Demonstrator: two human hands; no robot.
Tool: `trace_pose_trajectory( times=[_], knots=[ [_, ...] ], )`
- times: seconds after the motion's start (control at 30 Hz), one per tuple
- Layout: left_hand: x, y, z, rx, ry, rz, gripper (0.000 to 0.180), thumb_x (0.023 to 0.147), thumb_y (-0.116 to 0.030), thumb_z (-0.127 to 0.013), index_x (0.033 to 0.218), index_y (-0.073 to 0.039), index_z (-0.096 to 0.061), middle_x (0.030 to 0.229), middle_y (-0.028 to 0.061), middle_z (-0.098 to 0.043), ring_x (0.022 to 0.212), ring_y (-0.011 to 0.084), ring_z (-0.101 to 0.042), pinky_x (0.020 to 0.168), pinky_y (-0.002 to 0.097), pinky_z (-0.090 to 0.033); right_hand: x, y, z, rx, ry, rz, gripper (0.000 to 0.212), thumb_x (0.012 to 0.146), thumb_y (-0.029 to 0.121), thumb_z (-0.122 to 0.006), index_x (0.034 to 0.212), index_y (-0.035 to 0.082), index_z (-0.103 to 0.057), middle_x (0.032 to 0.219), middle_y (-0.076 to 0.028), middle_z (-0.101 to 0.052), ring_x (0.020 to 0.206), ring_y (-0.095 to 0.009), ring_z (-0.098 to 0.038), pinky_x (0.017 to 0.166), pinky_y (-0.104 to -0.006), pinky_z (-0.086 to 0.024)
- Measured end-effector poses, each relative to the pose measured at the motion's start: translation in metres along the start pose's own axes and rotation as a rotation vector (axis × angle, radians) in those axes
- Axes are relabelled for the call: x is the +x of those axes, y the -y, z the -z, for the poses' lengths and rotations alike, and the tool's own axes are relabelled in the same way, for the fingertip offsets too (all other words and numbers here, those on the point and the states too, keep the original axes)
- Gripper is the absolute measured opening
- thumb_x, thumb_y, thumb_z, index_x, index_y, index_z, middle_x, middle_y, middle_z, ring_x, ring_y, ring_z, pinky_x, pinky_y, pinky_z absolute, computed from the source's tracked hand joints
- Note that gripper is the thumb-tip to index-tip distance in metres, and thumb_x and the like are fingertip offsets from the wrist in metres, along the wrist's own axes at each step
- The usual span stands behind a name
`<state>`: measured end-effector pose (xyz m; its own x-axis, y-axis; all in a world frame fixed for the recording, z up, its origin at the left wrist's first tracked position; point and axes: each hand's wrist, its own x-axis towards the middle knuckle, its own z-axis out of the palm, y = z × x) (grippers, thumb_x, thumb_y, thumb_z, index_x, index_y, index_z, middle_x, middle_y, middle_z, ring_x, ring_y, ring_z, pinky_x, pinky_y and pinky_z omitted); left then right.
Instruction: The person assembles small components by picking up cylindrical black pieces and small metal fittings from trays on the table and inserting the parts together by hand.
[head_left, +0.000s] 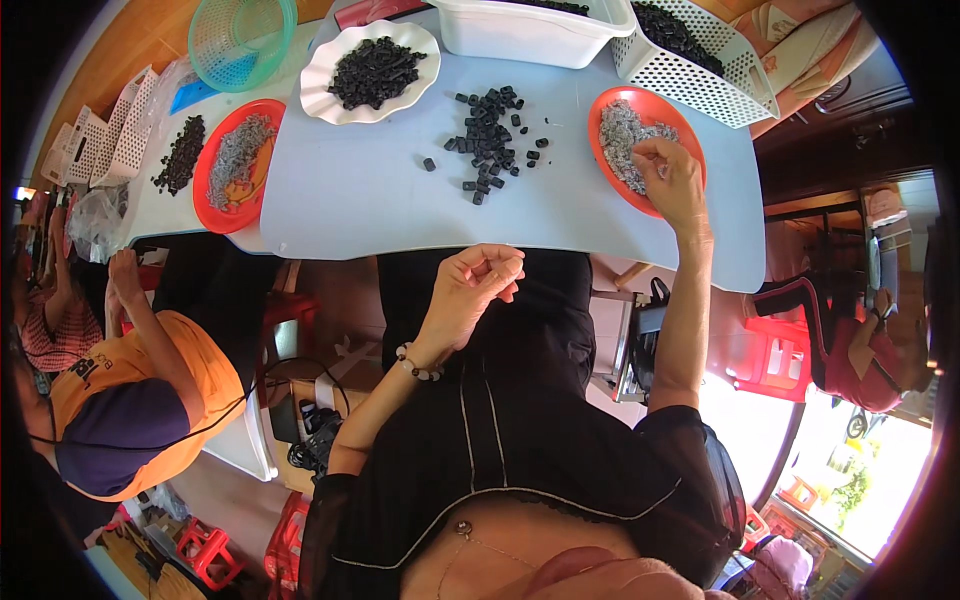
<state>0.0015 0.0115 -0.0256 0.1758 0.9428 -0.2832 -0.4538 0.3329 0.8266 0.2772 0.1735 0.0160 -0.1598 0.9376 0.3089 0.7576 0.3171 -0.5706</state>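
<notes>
Over the orange plate [690,125] at the bench's [370,210] right end, the right hand [672,180] dipped pinched fingers into small grey metal pieces [622,135]; what its grip held I could not tell. Nearer the body, the left hand [475,285] hovered off the bench, fingers curled shut. Loose black pieces [490,140] lay between.

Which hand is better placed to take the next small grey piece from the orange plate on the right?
The right hand: its fingers already rest in the grey pieces on the orange plate. The left hand is curled at the table edge, farther away.
</notes>
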Motion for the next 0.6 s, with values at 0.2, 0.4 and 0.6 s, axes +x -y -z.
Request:
trace_pose_trajectory(
  times=[0.2, 0.4, 0.6],
  knots=[
    [-0.001, 0.003, 0.000, 0.005, -0.004, 0.018, 0.017, 0.094, -0.016, -0.067, 0.106, -0.004, -0.068, 0.087, 0.0041, -0.067, 0.068, 0.0075, -0.057, 0.064, 0.0204, -0.047, 0.000, 0.002, -0.014, -0.179, 0.019, 0.036, 0.009, 0.081, 0.010, -0.069, 0.088, 0.004, -0.068, 0.085, -0.010, -0.068, 0.087, -0.029, -0.064, 0.076, -0.0413, -0.051],
    [-0.001, 0.005, 0.001, 0.004, -0.005, 0.013, 0.017, 0.094, -0.016, -0.067, 0.106, -0.003, -0.068, 0.086, 0.0041, -0.067, 0.068, 0.0074, -0.058, 0.064, 0.0206, -0.047, 0.002, -0.007, -0.015, -0.136, 0.001, 0.038, 0.009, 0.082, 0.013, -0.068, 0.085, 0.005, -0.066, 0.082, -0.010, -0.067, 0.082, -0.028, -0.063, 0.073, -0.0406, -0.051],
    [-0.002, 0.008, 0.002, -0.005, 0.001, 0.020, 0.017, 0.095, -0.016, -0.066, 0.106, -0.003, -0.068, 0.087, 0.0043, -0.067, 0.068, 0.0074, -0.058, 0.063, 0.0202, -0.047, 0.003, 0.003, -0.007, -0.092, -0.026, -0.064, 0.010, 0.082, 0.013, -0.065, 0.083, 0.003, -0.066, 0.075, -0.009, -0.065, 0.071, -0.022, -0.063, 0.068, -0.0356, -0.051]
  ],
)
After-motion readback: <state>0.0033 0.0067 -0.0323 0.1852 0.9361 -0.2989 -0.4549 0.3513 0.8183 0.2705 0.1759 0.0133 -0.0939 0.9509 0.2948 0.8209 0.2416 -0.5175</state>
